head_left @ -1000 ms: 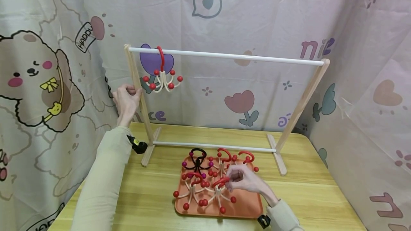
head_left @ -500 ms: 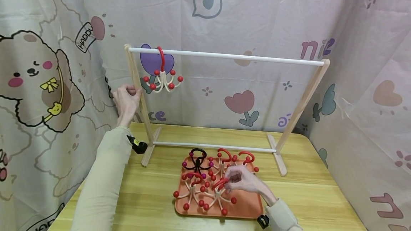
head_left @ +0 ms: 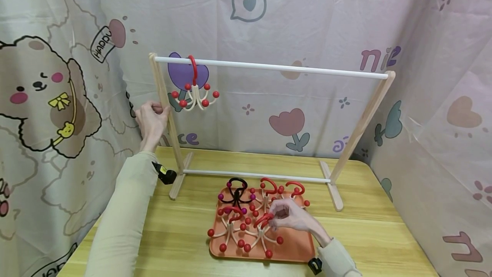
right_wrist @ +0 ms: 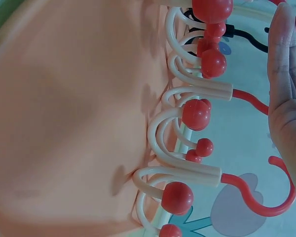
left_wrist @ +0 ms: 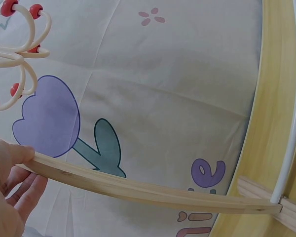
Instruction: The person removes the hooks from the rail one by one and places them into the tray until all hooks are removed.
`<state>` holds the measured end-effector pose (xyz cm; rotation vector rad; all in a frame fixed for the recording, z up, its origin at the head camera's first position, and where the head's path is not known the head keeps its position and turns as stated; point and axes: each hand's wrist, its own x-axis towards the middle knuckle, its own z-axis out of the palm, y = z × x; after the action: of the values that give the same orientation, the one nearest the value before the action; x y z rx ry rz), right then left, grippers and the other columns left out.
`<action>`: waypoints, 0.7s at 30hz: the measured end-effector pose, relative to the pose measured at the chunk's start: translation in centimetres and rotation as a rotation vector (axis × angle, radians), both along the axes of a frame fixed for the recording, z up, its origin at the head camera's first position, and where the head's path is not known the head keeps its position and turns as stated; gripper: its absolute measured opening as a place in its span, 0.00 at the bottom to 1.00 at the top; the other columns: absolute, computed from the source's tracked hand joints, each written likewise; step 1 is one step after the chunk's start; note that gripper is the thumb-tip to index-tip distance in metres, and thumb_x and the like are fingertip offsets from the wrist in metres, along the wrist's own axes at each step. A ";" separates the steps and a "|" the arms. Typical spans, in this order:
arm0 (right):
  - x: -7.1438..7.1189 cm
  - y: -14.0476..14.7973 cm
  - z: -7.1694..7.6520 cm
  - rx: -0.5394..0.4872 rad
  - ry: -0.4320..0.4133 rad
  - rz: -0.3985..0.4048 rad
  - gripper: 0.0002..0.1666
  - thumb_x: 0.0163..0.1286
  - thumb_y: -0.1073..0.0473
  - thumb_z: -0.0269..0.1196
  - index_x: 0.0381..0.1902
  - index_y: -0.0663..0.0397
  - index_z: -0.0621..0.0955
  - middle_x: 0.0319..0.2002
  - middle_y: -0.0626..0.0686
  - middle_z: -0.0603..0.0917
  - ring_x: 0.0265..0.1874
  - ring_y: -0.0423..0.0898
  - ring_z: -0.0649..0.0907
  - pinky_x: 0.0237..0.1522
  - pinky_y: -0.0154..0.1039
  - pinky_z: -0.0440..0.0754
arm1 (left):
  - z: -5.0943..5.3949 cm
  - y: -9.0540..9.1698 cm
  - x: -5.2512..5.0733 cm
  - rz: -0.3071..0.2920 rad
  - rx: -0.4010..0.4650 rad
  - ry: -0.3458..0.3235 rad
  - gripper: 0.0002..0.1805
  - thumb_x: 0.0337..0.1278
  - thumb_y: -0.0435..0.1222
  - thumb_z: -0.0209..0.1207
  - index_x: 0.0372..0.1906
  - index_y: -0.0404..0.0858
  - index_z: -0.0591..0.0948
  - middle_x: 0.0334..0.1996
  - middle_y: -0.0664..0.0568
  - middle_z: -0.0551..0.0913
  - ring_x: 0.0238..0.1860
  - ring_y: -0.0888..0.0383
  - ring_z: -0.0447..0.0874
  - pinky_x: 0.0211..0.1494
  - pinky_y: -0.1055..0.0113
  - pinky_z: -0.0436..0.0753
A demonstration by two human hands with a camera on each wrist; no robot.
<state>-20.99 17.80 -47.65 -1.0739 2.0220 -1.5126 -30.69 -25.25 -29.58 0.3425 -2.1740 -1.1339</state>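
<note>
My left hand (head_left: 150, 121) pinches the left wooden post (head_left: 171, 134) of a rack between thumb and fingers; the left wrist view shows the thumb over the post (left_wrist: 138, 189). My right hand (head_left: 290, 213) pinches the red hook of a white multi-arm hanger (head_left: 262, 236) with red ball tips, at the front of an orange tray (head_left: 286, 249). Left of it stands a similar hanger (head_left: 229, 228). Behind them are a black hanger (head_left: 236, 195) with purple balls and two more red-hooked hangers, the rear right one (head_left: 297, 188) partly hidden by my hand.
Another red-hooked hanger (head_left: 194, 93) hangs near the left end of the rack's white top bar (head_left: 269, 67). A lower white bar (head_left: 253, 176) joins the rack's feet behind the tray. Patterned curtains (head_left: 246, 33) surround the wooden table (head_left: 173, 234).
The front right hanger has turned slightly on the tray under my right hand, its balls moving apart from the neighbouring hanger's. My left hand has stayed on the post.
</note>
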 end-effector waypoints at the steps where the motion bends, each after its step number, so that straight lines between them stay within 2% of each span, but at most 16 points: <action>1: 0.0 0.0 0.0 0.000 -0.003 0.000 0.08 0.63 0.73 0.63 0.40 0.70 0.78 0.35 0.75 0.84 0.33 0.33 0.86 0.36 0.36 0.87 | 0.0 0.0 0.0 0.000 0.000 0.002 0.16 0.66 0.39 0.61 0.47 0.29 0.81 0.44 0.37 0.82 0.58 0.41 0.67 0.67 0.49 0.63; 5: -0.1 0.0 -0.1 -0.013 -0.018 0.012 0.08 0.63 0.73 0.62 0.40 0.72 0.78 0.35 0.76 0.84 0.32 0.33 0.86 0.35 0.38 0.88 | 0.0 0.0 0.0 0.002 -0.006 0.012 0.16 0.66 0.39 0.62 0.47 0.29 0.81 0.44 0.35 0.83 0.58 0.40 0.68 0.67 0.49 0.63; 11: -0.2 0.1 -0.2 -0.013 -0.013 0.014 0.07 0.63 0.73 0.61 0.40 0.71 0.78 0.35 0.76 0.84 0.31 0.33 0.86 0.35 0.36 0.87 | 0.0 0.0 0.0 0.003 -0.011 0.025 0.16 0.66 0.39 0.62 0.47 0.28 0.82 0.45 0.34 0.83 0.58 0.40 0.71 0.67 0.49 0.65; 17: -0.3 0.3 -0.3 -0.008 -0.025 0.015 0.07 0.66 0.70 0.63 0.41 0.69 0.79 0.35 0.76 0.84 0.30 0.34 0.87 0.34 0.48 0.88 | -0.1 -0.1 -0.1 0.009 -0.020 0.034 0.17 0.65 0.40 0.62 0.47 0.28 0.82 0.44 0.34 0.84 0.57 0.39 0.72 0.66 0.49 0.66; 19: -0.3 0.3 -0.3 -0.001 -0.024 0.009 0.07 0.66 0.69 0.63 0.41 0.69 0.79 0.35 0.75 0.85 0.30 0.35 0.87 0.35 0.50 0.88 | -0.1 -0.1 -0.1 0.011 -0.021 0.035 0.17 0.65 0.40 0.62 0.46 0.28 0.82 0.44 0.34 0.84 0.57 0.39 0.72 0.66 0.49 0.66; 21: -0.3 0.3 -0.2 0.007 -0.018 -0.001 0.07 0.66 0.69 0.64 0.41 0.68 0.79 0.35 0.74 0.85 0.30 0.35 0.87 0.35 0.48 0.88 | -0.1 -0.1 -0.1 0.011 -0.020 0.035 0.16 0.65 0.39 0.62 0.46 0.28 0.82 0.44 0.34 0.84 0.57 0.39 0.72 0.66 0.49 0.65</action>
<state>-21.27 18.11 -47.86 -1.0530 2.0144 -1.5085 -30.81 -25.33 -29.68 0.3226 -2.1493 -1.1032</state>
